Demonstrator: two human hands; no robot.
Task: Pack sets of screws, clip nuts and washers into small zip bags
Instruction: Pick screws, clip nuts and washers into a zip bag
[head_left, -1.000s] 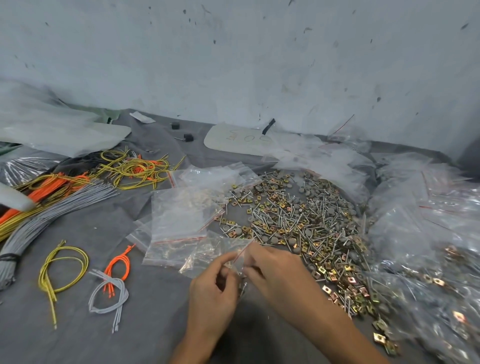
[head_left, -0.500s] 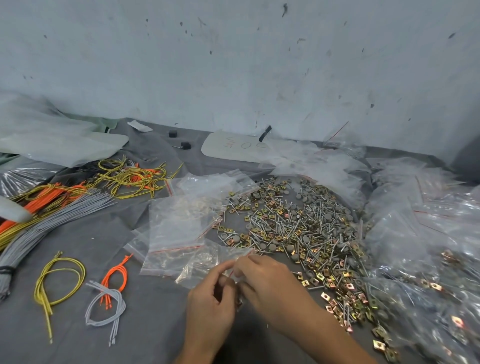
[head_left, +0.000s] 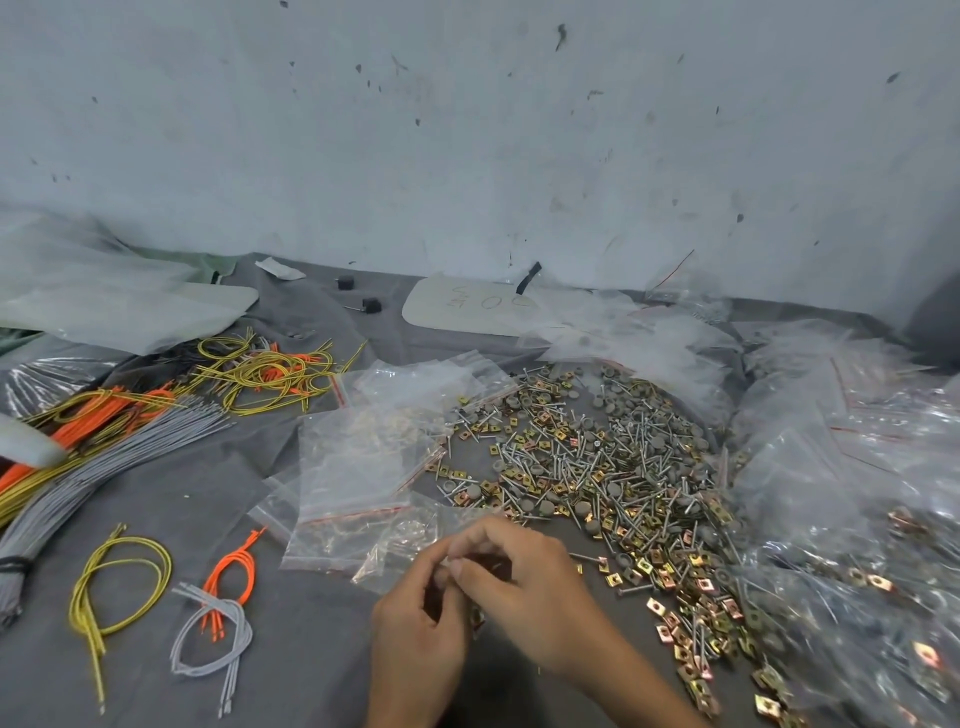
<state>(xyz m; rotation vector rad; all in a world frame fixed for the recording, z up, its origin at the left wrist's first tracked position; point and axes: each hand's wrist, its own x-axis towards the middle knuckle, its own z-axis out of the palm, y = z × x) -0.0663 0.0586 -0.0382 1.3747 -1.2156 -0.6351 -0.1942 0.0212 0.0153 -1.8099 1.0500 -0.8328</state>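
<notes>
My left hand (head_left: 415, 629) and my right hand (head_left: 519, 587) meet at the near middle of the grey cloth, fingertips together, pinching a small clear zip bag (head_left: 470, 616) that hangs between them and is mostly hidden by the fingers. Just beyond my hands lies a heap of silver screws, brass clip nuts and grey round washers (head_left: 597, 457). To its left is a stack of empty zip bags with red seal strips (head_left: 358, 467).
Filled bags (head_left: 841, 519) pile up along the right. At left lie bundles of grey, orange and yellow wires (head_left: 98, 426) and small wire loops (head_left: 218, 613). A white card (head_left: 467, 306) and large plastic sheets sit by the wall.
Both hands have drawn closer together over the small bag, the fingertips now bunched at its top. The view has tilted slightly; the heap and bags have not moved.
</notes>
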